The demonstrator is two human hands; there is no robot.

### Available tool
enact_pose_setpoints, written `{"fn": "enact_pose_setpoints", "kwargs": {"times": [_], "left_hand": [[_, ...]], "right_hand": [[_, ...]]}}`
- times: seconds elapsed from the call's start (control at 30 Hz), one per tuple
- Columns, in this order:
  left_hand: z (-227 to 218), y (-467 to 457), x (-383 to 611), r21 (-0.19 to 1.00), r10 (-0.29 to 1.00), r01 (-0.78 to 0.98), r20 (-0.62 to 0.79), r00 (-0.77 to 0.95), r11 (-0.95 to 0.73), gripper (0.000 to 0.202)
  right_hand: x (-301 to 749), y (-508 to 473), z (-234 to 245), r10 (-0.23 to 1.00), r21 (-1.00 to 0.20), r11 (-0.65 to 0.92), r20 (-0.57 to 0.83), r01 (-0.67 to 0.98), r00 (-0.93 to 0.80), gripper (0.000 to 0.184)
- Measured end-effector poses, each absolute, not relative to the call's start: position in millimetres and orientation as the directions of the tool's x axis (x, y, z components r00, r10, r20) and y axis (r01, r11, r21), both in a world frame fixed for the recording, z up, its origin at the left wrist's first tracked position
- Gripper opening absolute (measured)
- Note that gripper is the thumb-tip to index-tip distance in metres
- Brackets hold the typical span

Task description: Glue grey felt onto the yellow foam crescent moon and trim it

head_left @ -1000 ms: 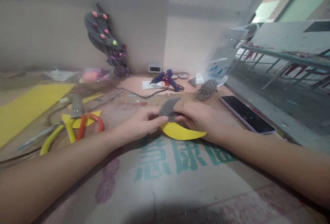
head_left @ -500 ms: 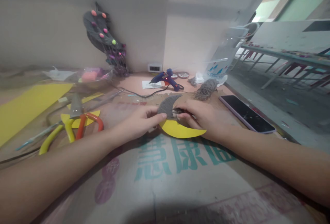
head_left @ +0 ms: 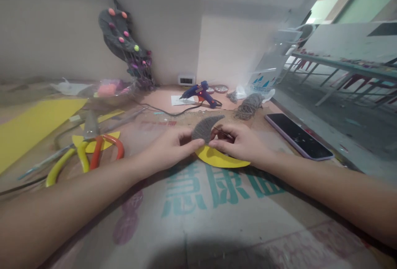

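Bare forearms (head_left: 83, 196) angle in from either side toward the middle, where the left hand (head_left: 169, 144) points its thumb (head_left: 195, 146) inward and the right hand (head_left: 243, 141) curls its fingers, the two nearly meeting (some fingertips are hidden).

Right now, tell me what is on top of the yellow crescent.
Gray yarn covers the upper part of the yellow crescent; the left hand and right hand overlap it. The surface beneath yarn and fingers cannot be seen.

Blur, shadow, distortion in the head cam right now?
Head view, all of it: crescent fairly clear; bag at right hazy; dark shadow across the cardboard at bottom centre; wall brighter right of a vertical edge; forearms look stretched.
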State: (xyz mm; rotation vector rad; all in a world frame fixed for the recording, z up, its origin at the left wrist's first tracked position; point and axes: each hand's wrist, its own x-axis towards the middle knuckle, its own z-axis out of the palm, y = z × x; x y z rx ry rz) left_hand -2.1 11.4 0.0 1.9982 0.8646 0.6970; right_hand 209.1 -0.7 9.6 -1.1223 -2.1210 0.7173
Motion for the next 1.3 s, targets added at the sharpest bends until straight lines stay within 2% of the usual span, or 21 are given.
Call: {"fn": "enact_pose_setpoints", "kwargs": {"times": [0.17,0.3,0.47,0.67,0.8,1.0,1.3], "left_hand": [[-0.5,11.5,-1.9,0.822,0.751,0.320,0.184,0.634,-0.471,0.029],[0.2,10.2,-2.6,0.808,0.809,0.366,0.214,0.547,-0.461,0.030],[3.9,7.5,-3.1,0.841,0.862,0.358,0.221,0.455,-0.405,0.028],[9.3,5.7,-3.5,0.856,0.868,0.364,0.175,0.464,-0.368,0.031],[9.7,6.0,-3.6,0.858,0.868,0.347,0.200,0.455,-0.379,0.038],[9.0,5.9,-2.5,0.858,0.869,0.367,0.164,0.467,-0.359,0.030],[8.0,6.2,-3.8,0.874,0.869,0.342,0.160,0.468,-0.345,0.034]], "right_hand": [[207.7,-3.0,7.5,0.787,-0.651,0.583,0.301,0.487,-0.539,0.014],[208.2,-3.5,7.3,0.750,-0.623,0.629,0.327,0.465,-0.575,0.010],[210.4,-2.3,5.8,0.751,-0.655,0.609,0.294,0.447,-0.592,0.011],[211.3,-3.7,8.7,0.771,-0.665,0.581,0.265,0.470,-0.579,0.014],[210.3,-3.6,9.2,0.773,-0.679,0.574,0.265,0.458,-0.577,0.015],[209.9,-3.8,9.6,0.766,-0.677,0.582,0.270,0.450,-0.584,0.014],[211.3,-2.9,10.2,0.780,-0.692,0.563,0.263,0.452,-0.568,0.016]]}}
